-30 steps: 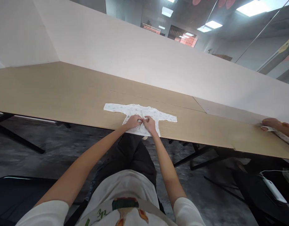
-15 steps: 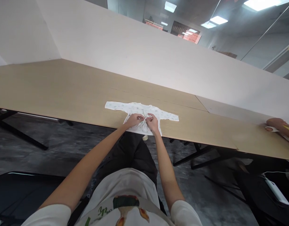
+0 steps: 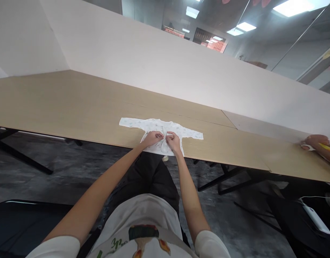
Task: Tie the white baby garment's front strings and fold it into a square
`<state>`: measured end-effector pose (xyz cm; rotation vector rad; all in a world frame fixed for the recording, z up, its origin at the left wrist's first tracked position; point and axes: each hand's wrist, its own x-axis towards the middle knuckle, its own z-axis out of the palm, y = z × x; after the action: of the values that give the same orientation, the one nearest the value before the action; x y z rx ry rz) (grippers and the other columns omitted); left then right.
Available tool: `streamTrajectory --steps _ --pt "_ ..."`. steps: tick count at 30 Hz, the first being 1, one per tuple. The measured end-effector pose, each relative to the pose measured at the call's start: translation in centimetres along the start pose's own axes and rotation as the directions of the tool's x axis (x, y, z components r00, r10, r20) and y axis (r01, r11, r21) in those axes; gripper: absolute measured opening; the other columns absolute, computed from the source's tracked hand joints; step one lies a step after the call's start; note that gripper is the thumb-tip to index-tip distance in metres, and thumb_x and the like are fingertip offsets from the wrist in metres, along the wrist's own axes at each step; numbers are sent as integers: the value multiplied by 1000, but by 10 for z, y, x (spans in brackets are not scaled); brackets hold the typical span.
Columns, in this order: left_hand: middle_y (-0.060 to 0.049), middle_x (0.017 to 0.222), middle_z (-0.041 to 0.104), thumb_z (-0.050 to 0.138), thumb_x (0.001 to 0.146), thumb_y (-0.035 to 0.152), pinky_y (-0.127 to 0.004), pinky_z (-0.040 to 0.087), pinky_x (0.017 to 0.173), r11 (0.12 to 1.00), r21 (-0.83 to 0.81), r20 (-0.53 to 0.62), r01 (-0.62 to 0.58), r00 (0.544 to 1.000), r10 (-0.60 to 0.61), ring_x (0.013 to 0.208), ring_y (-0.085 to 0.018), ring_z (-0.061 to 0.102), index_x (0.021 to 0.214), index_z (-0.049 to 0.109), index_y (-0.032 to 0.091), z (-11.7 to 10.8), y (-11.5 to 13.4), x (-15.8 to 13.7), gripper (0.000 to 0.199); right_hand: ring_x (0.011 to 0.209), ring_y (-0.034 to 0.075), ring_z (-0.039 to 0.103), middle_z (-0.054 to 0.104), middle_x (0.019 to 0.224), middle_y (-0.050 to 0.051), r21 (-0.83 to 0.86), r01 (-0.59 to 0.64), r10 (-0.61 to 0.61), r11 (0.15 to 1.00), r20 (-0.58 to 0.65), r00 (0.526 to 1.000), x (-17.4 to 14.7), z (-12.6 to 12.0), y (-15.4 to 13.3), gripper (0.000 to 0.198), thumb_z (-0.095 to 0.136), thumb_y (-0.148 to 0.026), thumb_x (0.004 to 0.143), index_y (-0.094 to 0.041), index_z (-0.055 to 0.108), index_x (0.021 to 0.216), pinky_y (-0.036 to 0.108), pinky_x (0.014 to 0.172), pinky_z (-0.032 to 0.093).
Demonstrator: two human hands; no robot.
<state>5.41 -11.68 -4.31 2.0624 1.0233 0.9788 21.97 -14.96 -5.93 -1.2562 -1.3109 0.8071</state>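
A small white baby shirt (image 3: 154, 124) with a faint print lies spread on the table, its sleeves stretched out to both sides and its lower hem by the table's front edge. My left hand (image 3: 153, 138) is over the middle of the shirt, its fingers pinching the fabric at the front opening. Close beside it, my right hand (image 3: 173, 141) pinches the other side of that opening, thumb and forefinger together. The fingertips nearly meet, and whatever small fastening may be between them is too small to make out.
The long wooden table (image 3: 73, 104) runs across the view, backed by a white partition (image 3: 154, 61). At the far right another person's hand (image 3: 316, 141) rests on the tabletop. A black chair (image 3: 28, 225) stands at lower left; a white device (image 3: 316, 218) lies at lower right.
My hands stay at the shirt's front opening with barely any movement. The view has shifted slightly, and the other person's arm at the right has moved a little.
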Motion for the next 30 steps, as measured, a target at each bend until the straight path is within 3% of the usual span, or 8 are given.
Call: streamTrajectory --steps 14,19,24,30 --pt "-8 88 76 63 73 38 -32 54 80 993 -120 -7 -7 1000 6 81 -20 69 86 73 16 0 -8 0 28 56 10 52 71 87 4 -146 29 -18 989 76 997 -2 -1 -4 35 58 -30 68 -17 65 101 22 53 44" --pt "-8 87 75 66 73 43 -31 55 77 983 -185 -1 7 1000 -7 81 -20 70 89 72 15 1 -10 -1 32 58 11 52 68 82 1 -262 93 -75 961 78 994 -4 -1 -11 31 57 -29 72 -18 67 99 23 59 46" --pt "-8 85 76 70 72 49 -30 55 78 977 -212 23 4 1000 1 82 -20 70 89 71 16 2 -10 -2 37 60 12 53 63 73 -2 -310 124 -91 943 119 989 -6 0 -16 27 59 -28 74 -20 67 98 24 63 46" --pt "-9 84 76 71 70 52 -29 55 76 974 -226 11 16 1000 -14 80 -20 71 86 71 15 2 -10 -2 40 61 12 54 64 75 -2 -341 129 -94 931 117 989 -6 2 -15 29 56 -21 72 -20 67 100 24 65 47"
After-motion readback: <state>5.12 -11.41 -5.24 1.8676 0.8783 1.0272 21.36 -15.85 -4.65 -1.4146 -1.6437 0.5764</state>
